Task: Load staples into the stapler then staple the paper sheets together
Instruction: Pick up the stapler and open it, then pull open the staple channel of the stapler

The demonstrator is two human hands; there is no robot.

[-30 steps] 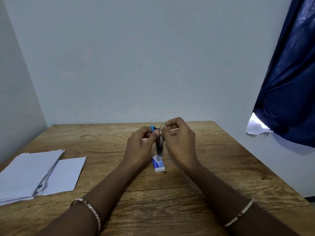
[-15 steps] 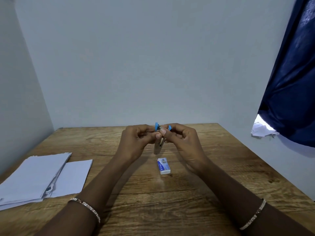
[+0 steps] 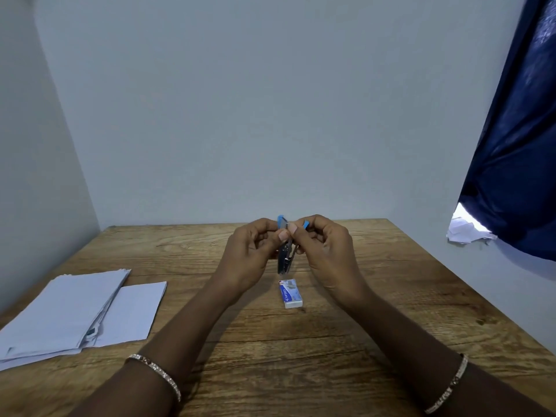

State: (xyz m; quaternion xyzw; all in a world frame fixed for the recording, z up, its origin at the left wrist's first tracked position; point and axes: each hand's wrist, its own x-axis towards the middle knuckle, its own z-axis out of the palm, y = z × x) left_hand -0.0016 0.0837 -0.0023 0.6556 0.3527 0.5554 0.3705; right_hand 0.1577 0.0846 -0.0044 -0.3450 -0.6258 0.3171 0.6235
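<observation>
A: Where is the stapler [image 3: 285, 257] right now?

B: Lifted off the bench [image 3: 331, 341], held between both hands over the middle of it, its length hanging down toward the near side. The left hand [image 3: 251, 257] has its grip closed on the dark body, thumb pressed near the top. The right hand [image 3: 326, 251] pinches a small blue part at the upper end, fingers tight together.

A: Why hold it up like that instead of working flat on the wood?

B: My guess is that one hand steadies the body so the other can pull or spread the top, opening the channel for staples. The two blue ends stand slightly apart, which suggests it is being opened. Whether any staples are inside, I cannot tell.

A: And the supply?

B: The staple box [image 3: 290, 294] lies flat on the bench just on the near side of the hands, directly under the stapler. Handy there: a short reach down once the channel is open.

A: The paper?

B: The paper sheets [image 3: 69, 311] sit in a loose stack at the left edge, well apart from the hands, with one sheet poking out to the right. Probably parked clear so the loading has room. Stapling is not yet begun.
</observation>
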